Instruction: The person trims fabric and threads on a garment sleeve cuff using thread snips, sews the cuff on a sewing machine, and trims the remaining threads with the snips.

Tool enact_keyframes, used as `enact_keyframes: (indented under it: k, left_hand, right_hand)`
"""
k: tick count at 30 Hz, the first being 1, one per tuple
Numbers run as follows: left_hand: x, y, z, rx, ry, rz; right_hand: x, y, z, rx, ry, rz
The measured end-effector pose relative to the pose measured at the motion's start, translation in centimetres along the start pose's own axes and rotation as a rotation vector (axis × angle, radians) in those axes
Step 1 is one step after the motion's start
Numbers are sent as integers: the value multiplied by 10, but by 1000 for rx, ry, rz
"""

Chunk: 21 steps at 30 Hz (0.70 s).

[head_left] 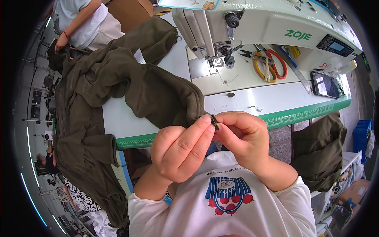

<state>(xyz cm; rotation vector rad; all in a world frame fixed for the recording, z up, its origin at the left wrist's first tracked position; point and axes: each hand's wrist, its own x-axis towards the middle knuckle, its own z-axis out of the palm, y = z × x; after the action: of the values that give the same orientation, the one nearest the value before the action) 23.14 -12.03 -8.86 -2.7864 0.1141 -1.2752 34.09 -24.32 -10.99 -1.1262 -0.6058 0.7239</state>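
My left hand (182, 149) and my right hand (245, 136) meet in front of my chest, just over the table's front edge. Between their thumbs and fingertips both pinch a small, dark, folded fabric piece (214, 119). Right behind my left fingertips lies the end of a dark olive garment (150, 89); whether the small piece is joined to it I cannot tell. The garment spreads over the left of the table and hangs down its side. A scrap of the same colour (231, 94) rests on the tabletop beyond my right hand.
A white sewing machine (268, 23) stands across the back right. Near it lie orange-and-yellow scissors (263, 70), thread snips (256, 56), a metal ruler (302, 77) and a phone (325, 84). More olive fabric (319, 150) hangs at the right. Another person (85, 23) handles cloth at upper left.
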Motion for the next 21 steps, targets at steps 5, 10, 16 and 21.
enact_keyframes:
  k: [5, 10, 16, 21]
  left_hand:
    - [3, 1, 1, 5, -2, -5]
    - [-1, 1, 4, -7, -58, -79]
    - [-7, -12, 19, -95, 26, 9]
    - [-24, -29, -10, -72, -31, -96]
  right_hand:
    - [-1, 3, -4, 61, -21, 23]
    - [0, -10, -18, 326, -110, 254]
    - [9, 0, -13, 436, -89, 346]
    - [27, 12, 26, 178, -122, 279]
